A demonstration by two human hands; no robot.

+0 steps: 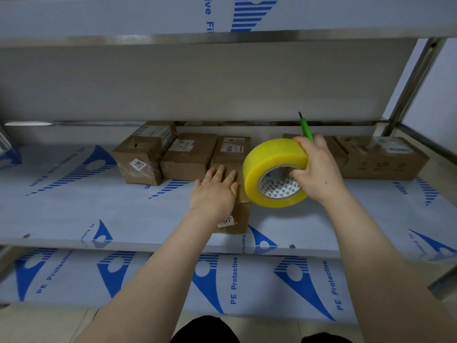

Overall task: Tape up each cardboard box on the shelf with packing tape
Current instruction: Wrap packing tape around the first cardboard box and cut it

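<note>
Tape [269,167] and knife [306,128] were clamped together in the right hand [319,169], so either could be dropped; the box [241,216] was pressed by the flat left hand [215,191].

Cardboard boxes [188,157] line the back of the shelf [74,206]. A nearer box [241,216] lies before them under the left hand [215,191]. The tape roll [269,164], in the right hand [319,169], is just right of it.

Hidden / unreadable bits
Long box [241,217]: top mostly under L hand [214,191] & tape roll [274,173]. Green cutter [306,129]: only upper end shows, rest behind R hand [316,169]. Mid-right box [337,151] largely covered by R hand. Box labels [232,144] too small to read. Shelf [74,206] cut off both sides.
</note>
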